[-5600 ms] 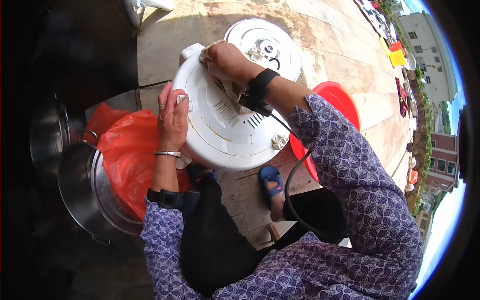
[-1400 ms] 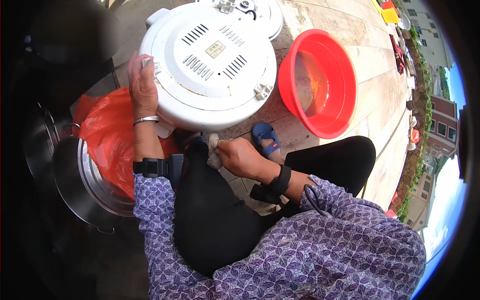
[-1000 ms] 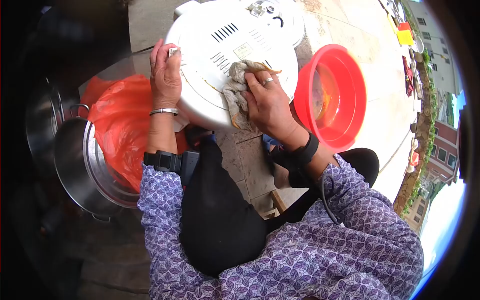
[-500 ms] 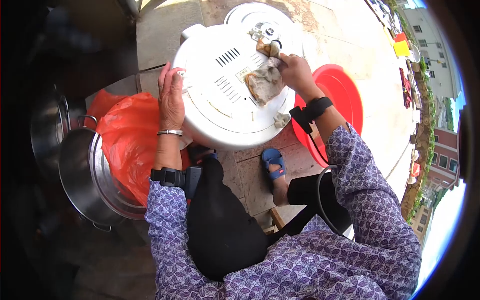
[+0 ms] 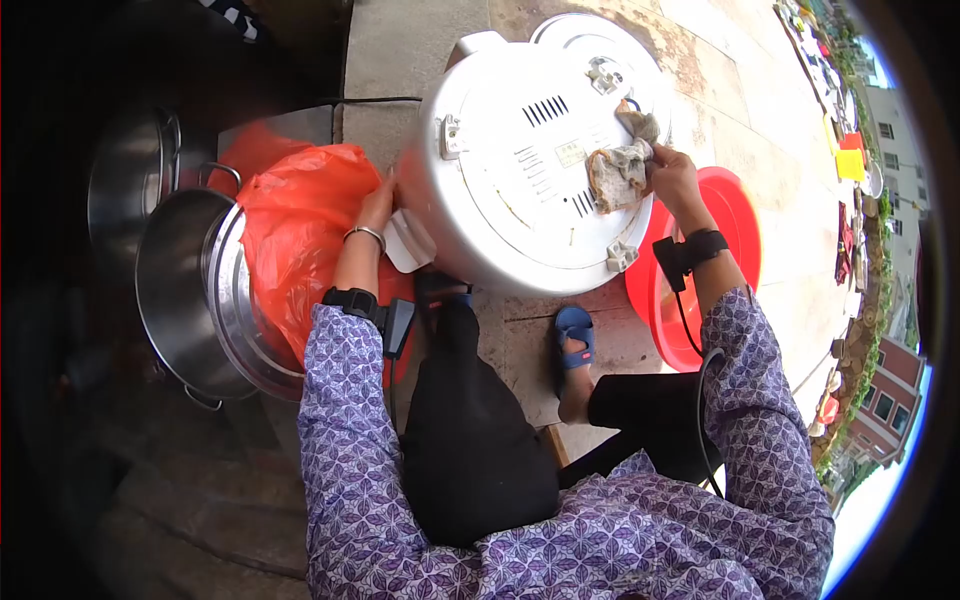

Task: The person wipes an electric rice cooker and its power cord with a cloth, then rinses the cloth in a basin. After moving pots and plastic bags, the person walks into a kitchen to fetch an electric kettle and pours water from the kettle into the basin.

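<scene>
The white cooker (image 5: 480,190) is in front of the person, its slotted base turned up into view, with small feet near the rim. A crumpled, stained cloth (image 5: 622,172) lies over the right part of that base. The right hand (image 5: 676,180) grips the cloth's edge, thumb and fingers pinched together at the cooker's right side. The right elbow is bent outward, and the forearm slants forward and inward, a black strap around the wrist. The left arm reaches almost straight forward; the left hand (image 5: 378,207) is at the cooker's left side, near its white handle (image 5: 408,242). Its fingers are mostly hidden, so I cannot tell whether they are gripping.

A round lid (image 5: 645,68) lies beyond the cooker, partly covered by it. A red basin (image 5: 738,215) is just right of it. To the left, an orange plastic bag (image 5: 300,205) spreads beside a steel pot (image 5: 172,290). Paving (image 5: 415,50) lies beneath.
</scene>
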`<action>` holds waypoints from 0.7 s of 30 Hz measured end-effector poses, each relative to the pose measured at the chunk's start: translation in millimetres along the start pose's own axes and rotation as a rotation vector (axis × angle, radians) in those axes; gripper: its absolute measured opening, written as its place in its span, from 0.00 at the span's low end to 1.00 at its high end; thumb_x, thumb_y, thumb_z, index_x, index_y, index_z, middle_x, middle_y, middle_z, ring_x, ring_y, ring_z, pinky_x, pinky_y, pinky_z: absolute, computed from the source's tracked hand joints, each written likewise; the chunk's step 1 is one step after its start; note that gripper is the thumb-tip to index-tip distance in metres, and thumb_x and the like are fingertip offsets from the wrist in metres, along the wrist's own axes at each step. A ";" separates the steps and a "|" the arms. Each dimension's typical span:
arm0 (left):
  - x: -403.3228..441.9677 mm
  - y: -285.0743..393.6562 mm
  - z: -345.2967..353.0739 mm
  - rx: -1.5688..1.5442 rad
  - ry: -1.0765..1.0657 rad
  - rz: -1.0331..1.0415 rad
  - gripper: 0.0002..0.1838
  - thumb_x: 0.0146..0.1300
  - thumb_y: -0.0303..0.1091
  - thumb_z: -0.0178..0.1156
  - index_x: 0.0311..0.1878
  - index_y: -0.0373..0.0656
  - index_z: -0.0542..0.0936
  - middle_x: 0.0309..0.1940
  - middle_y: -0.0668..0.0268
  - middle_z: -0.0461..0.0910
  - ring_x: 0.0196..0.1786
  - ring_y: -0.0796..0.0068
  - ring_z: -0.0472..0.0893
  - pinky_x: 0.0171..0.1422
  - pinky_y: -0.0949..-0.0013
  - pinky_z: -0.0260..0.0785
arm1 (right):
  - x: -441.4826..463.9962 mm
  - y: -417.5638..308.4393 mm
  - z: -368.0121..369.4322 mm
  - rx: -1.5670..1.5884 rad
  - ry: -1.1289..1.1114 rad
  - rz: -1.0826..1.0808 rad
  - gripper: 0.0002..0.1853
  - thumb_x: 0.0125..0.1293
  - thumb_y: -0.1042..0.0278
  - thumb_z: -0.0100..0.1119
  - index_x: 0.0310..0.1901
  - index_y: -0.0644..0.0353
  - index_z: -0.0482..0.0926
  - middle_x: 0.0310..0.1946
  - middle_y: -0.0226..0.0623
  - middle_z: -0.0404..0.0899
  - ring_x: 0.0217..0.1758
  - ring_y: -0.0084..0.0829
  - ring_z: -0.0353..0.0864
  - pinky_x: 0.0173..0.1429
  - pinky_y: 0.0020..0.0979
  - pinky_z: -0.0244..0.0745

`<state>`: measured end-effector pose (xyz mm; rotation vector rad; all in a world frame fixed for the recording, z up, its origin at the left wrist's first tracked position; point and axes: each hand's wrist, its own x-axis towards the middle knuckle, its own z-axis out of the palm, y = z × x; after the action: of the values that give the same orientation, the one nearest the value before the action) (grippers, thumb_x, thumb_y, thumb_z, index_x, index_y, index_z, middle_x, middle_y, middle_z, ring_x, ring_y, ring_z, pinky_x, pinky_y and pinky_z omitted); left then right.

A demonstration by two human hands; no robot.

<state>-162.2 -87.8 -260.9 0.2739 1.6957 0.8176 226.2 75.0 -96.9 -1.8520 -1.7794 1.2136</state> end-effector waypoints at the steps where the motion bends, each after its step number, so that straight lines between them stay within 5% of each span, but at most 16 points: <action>1: -19.0 8.8 0.6 -0.218 -0.098 -0.057 0.30 0.64 0.54 0.48 0.54 0.33 0.73 0.49 0.57 0.76 0.50 0.63 0.76 0.53 0.66 0.67 | -1.5 -3.2 -0.1 -0.001 -0.001 -0.006 0.13 0.58 0.82 0.49 0.44 0.63 0.79 0.23 0.27 0.78 0.22 0.19 0.76 0.30 0.23 0.72; 5: -62.1 2.2 6.0 -0.621 -0.249 -0.192 0.28 0.60 0.54 0.57 0.51 0.38 0.75 0.48 0.62 0.76 0.46 0.66 0.77 0.51 0.64 0.70 | -5.4 0.6 -10.6 -0.044 -0.025 0.000 0.15 0.59 0.81 0.50 0.47 0.66 0.77 0.31 0.28 0.79 0.31 0.17 0.75 0.36 0.21 0.71; 8: -72.9 -19.9 12.7 -0.730 -0.369 -0.085 0.27 0.58 0.53 0.60 0.51 0.40 0.74 0.46 0.64 0.76 0.45 0.67 0.77 0.51 0.63 0.70 | -2.2 2.4 -18.1 0.016 0.030 0.116 0.15 0.59 0.80 0.52 0.48 0.66 0.77 0.33 0.28 0.79 0.33 0.17 0.75 0.37 0.21 0.71; 14: -127.5 9.3 20.7 -0.628 -0.631 0.104 0.25 0.58 0.48 0.61 0.52 0.40 0.72 0.44 0.66 0.78 0.46 0.73 0.77 0.50 0.68 0.71 | -44.1 -34.1 -31.5 0.113 -0.088 0.123 0.18 0.61 0.78 0.52 0.54 0.63 0.75 0.35 0.28 0.79 0.33 0.15 0.75 0.35 0.18 0.71; 21: -163.0 39.0 12.0 -0.444 -0.730 0.066 0.25 0.59 0.49 0.60 0.53 0.41 0.71 0.44 0.65 0.78 0.46 0.71 0.78 0.48 0.65 0.72 | -92.9 -60.6 -28.9 0.318 -0.167 0.097 0.17 0.63 0.77 0.49 0.54 0.63 0.74 0.31 0.24 0.78 0.26 0.10 0.72 0.30 0.16 0.70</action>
<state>-111.7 -149.0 -112.8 0.2765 0.8057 0.9689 218.1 9.9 -2.9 -1.7103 -1.4803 1.6239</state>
